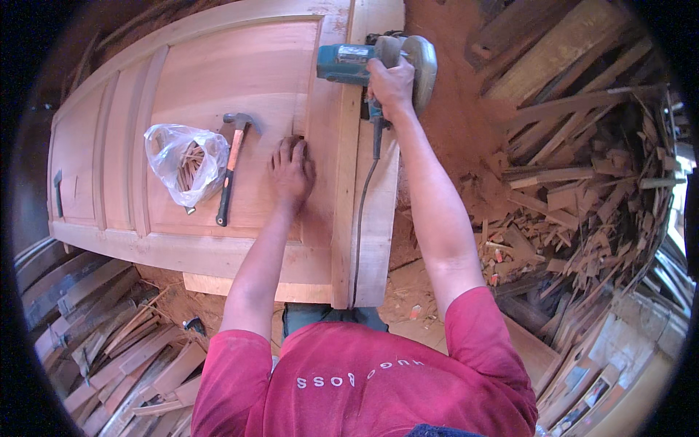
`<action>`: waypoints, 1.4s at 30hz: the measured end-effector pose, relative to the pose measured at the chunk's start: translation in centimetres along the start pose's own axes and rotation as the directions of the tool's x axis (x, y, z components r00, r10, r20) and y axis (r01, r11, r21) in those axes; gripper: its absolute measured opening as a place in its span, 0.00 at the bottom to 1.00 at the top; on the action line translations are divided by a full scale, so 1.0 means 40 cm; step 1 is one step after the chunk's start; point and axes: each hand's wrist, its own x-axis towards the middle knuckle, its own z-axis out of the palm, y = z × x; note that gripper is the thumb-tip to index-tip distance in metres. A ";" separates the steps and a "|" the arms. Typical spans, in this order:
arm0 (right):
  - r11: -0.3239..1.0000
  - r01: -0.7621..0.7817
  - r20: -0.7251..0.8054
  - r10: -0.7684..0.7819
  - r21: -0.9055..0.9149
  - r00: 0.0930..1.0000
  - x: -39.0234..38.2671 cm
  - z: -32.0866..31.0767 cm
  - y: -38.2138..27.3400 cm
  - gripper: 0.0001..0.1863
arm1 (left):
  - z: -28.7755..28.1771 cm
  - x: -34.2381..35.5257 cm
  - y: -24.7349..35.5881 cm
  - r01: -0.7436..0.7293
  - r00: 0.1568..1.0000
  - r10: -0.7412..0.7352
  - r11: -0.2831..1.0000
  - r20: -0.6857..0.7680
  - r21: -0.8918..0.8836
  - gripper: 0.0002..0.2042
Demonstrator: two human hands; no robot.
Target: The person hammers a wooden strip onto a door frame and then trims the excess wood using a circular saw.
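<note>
My right hand (393,87) is closed round the handle of a teal circular saw (346,64) with a round grey guard. The saw sits at the far right end of a panelled wooden door (233,65), beside a long wooden strip (344,197) lying across it. Its black cord (363,200) trails toward me along the strip. My left hand (293,171) rests on the door panel, fingers lying on the wood and slightly bent. Left of it lies a claw hammer (231,171) with an orange and black handle, next to a clear plastic bag (182,166) of small wooden pieces.
A dark slim tool (58,193) lies at the door's far left end. Piles of offcuts (582,211) cover the right side, with long boards (561,51) behind. More stacked timber (145,364) lies at the lower left. Reddish sawdust (451,131) covers the ground beside the door.
</note>
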 end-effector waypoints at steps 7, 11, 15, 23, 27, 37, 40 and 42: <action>0.999 -0.001 0.011 0.001 0.041 1.000 0.097 0.025 -0.011 0.08 | -0.004 0.000 -0.006 -0.011 1.000 0.010 1.000 -0.011 -0.026 0.22; 0.994 -0.074 0.056 0.069 0.083 0.996 0.135 0.033 -0.029 0.09 | -0.003 -0.001 -0.012 0.004 1.000 -0.003 1.000 0.011 -0.015 0.22; 0.995 -0.092 0.051 0.090 0.035 0.995 0.179 0.025 -0.016 0.11 | 0.002 0.009 0.000 -0.010 1.000 0.010 1.000 -0.004 -0.021 0.22; 0.997 0.058 -0.022 -0.059 -0.042 0.998 0.263 0.065 0.022 0.15 | -0.009 0.010 0.010 -0.029 1.000 0.029 1.000 -0.003 0.010 0.21; 0.996 0.031 -0.054 -0.036 -0.084 0.998 0.302 0.070 0.066 0.15 | -0.010 0.010 0.020 -0.026 1.000 0.027 0.999 -0.011 0.034 0.21; 0.997 -0.076 0.051 0.077 -0.021 0.996 0.317 0.067 -0.008 0.15 | -0.018 0.006 0.009 0.007 1.000 -0.007 1.000 0.011 -0.019 0.21; 0.996 -0.068 0.087 0.063 0.054 0.994 0.343 0.069 0.005 0.13 | -0.019 0.006 0.005 0.027 0.999 -0.025 0.999 0.041 -0.033 0.22; 0.987 -0.097 0.105 0.084 0.130 0.991 0.359 0.076 0.015 0.12 | -0.009 0.001 -0.003 0.010 1.000 -0.009 1.000 0.021 -0.015 0.23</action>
